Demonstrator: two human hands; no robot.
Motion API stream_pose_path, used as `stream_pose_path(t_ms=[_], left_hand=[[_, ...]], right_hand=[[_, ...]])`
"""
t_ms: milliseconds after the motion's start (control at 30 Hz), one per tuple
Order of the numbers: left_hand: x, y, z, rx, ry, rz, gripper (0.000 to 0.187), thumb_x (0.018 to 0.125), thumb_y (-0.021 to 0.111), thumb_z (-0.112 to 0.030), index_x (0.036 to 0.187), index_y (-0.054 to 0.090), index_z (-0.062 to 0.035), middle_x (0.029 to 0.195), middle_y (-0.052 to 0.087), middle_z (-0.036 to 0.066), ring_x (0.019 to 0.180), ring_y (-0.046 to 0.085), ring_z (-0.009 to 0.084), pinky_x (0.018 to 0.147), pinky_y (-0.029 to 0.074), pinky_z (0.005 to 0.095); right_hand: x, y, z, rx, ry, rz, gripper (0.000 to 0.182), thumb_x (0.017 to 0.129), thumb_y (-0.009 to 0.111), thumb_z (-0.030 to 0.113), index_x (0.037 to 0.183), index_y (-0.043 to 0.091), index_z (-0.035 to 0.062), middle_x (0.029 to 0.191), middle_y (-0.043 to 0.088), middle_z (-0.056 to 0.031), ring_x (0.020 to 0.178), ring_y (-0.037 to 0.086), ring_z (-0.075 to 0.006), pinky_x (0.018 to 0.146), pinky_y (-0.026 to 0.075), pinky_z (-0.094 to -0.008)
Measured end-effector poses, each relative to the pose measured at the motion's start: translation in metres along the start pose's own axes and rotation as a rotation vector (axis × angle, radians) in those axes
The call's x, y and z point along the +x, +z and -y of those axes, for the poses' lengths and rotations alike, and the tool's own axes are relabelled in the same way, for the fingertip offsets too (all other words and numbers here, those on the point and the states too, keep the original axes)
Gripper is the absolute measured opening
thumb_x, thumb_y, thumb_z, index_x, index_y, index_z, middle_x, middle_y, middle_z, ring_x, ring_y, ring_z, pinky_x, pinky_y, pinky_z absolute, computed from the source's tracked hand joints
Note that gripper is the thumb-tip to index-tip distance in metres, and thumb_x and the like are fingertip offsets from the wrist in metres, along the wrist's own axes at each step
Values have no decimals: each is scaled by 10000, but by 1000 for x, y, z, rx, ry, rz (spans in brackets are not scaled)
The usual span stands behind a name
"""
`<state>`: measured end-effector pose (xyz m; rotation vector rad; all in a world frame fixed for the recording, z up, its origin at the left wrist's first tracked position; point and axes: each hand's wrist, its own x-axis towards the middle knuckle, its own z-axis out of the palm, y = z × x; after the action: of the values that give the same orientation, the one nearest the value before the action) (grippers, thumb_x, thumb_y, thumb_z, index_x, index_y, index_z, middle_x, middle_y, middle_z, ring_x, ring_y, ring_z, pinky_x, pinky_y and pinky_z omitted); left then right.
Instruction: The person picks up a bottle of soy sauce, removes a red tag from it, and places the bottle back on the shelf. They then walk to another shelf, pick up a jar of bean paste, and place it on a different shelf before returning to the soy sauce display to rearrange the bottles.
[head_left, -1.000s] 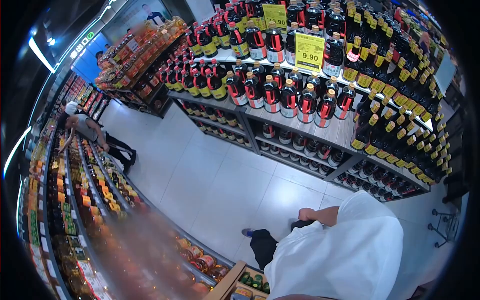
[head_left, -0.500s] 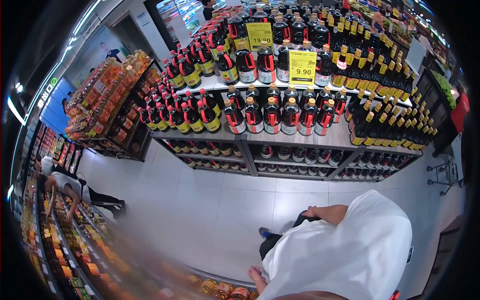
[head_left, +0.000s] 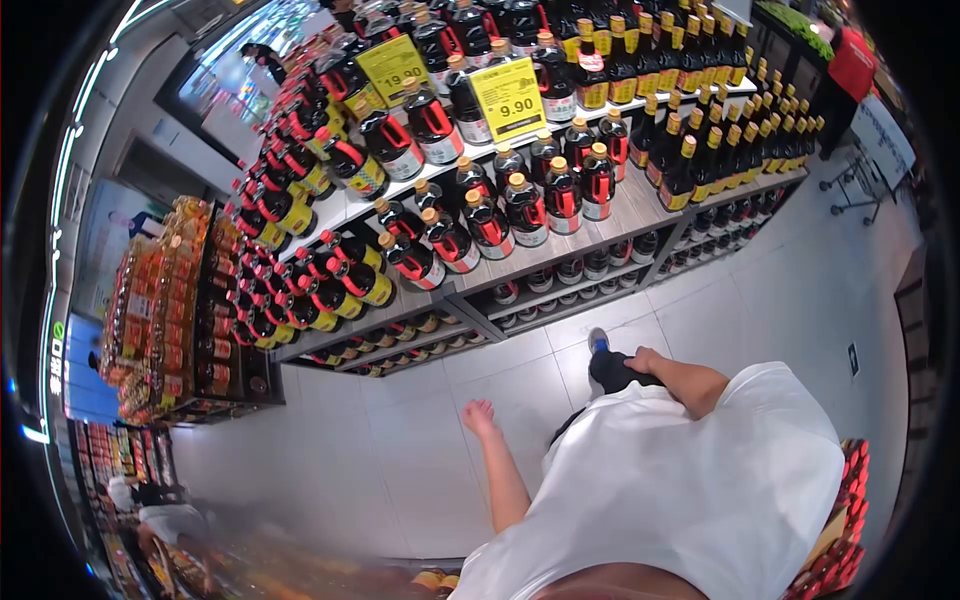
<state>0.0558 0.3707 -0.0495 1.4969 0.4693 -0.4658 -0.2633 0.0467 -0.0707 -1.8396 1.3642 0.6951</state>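
Note:
My left hand (head_left: 478,417) hangs over the pale floor, apart from the shelves. Its fingers are curled in, and nothing shows in them. By my dark trouser leg, my right hand (head_left: 642,360) is loosely closed with no object visible. Ahead stands a tiered display (head_left: 630,218) of dark bottles. Nearest my hands are large bottles with red handles (head_left: 525,210), lined up on its wooden ledge. Yellow price signs reading 9.90 (head_left: 507,100) and 19.90 (head_left: 393,72) stand among the upper bottles. Slimmer dark bottles with yellow labels (head_left: 680,175) fill the right part.
Stacked amber bottles (head_left: 155,320) stand at the left. A person in a light top (head_left: 175,525) bends over shelving at lower left. At upper right are a person in red (head_left: 850,60) and a trolley (head_left: 865,185). Red-topped goods (head_left: 850,520) sit at lower right.
My view has turned and come closer to the bottle display. My left hand has swung forward into fuller view. A foot now shows ahead of me, and red-topped goods appear at lower right.

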Motion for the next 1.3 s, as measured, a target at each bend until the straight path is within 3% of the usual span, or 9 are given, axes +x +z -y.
stream_pose_path(t_ms=[233, 500, 700, 767, 867, 933, 1100, 1133, 1300], left_hand=[[-56, 204, -2, 238, 212, 472, 279, 983, 586, -198, 1180, 551, -5, 1035, 648, 74, 909, 607, 138, 806, 484, 267], [-85, 344, -65, 343, 460, 683, 248, 985, 624, -164, 1154, 587, 14, 1035, 640, 56, 937, 578, 104, 837, 475, 247], [-135, 434, -112, 410, 662, 660, 514, 987, 590, -113, 1439, 382, 19, 1403, 483, 167, 1260, 505, 219, 1057, 413, 342], [-132, 451, -118, 399, 751, 664, 547, 984, 588, -98, 1463, 351, 17, 1444, 450, 180, 1300, 481, 233, 1088, 388, 348], [-131, 472, -124, 205, 577, 701, 448, 985, 586, -77, 1379, 393, 13, 1302, 503, 132, 1176, 517, 186, 1035, 410, 312], [-130, 483, -127, 88, 488, 654, 280, 984, 598, -76, 1231, 484, -10, 1113, 535, 51, 1035, 529, 123, 972, 432, 279], [-101, 489, -123, 130, 257, 808, 205, 980, 622, -85, 1168, 629, -5, 1099, 686, 41, 944, 595, 70, 858, 462, 234], [-95, 490, -124, 167, 252, 829, 184, 981, 625, -96, 1140, 654, -9, 1053, 696, 27, 923, 599, 65, 838, 460, 227], [-67, 498, -117, 277, 198, 961, 149, 970, 647, -149, 950, 705, -13, 888, 713, 8, 825, 614, 76, 747, 467, 250]], right_hand=[[26, -81, 50, 420, -419, -742, 387, 903, 648, 248, 1193, 601, -4, 1136, 639, -206, 1080, 602, -370, 959, 475, -441], [44, -248, 152, 649, -719, -1256, 560, 853, 735, 212, 1321, 490, 27, 1297, 515, -210, 1203, 499, -381, 1002, 427, -450], [64, -289, 182, 894, -714, -1016, 532, 826, 772, 203, 1262, 518, 34, 1178, 590, -164, 1090, 581, -331, 927, 471, -414], [70, -297, 183, 969, -714, -961, 362, 842, 765, 205, 1121, 617, 28, 976, 689, -126, 890, 674, -291, 783, 523, -386], [84, -308, 184, 1088, -813, -817, 222, 860, 752, 228, 947, 710, 29, 819, 732, -128, 688, 711, -253, 599, 521, -346], [97, -312, 180, 1026, -763, -679, 225, 858, 751, 244, 934, 723, 34, 806, 732, -132, 677, 708, -233, 598, 516, -336], [104, -321, 172, 880, -685, -481, 260, 862, 748, 291, 897, 746, 33, 740, 721, -122, 647, 686, -170, 605, 513, -323], [102, -325, 170, 812, -748, -491, 211, 889, 723, 227, 904, 724, 17, 725, 707, -37, 673, 642, -91, 619, 492, -286], [90, -344, 169, 823, -850, -379, 132, 881, 713, 139, 891, 735, 9, 757, 725, -101, 654, 662, -140, 617, 510, -316]])
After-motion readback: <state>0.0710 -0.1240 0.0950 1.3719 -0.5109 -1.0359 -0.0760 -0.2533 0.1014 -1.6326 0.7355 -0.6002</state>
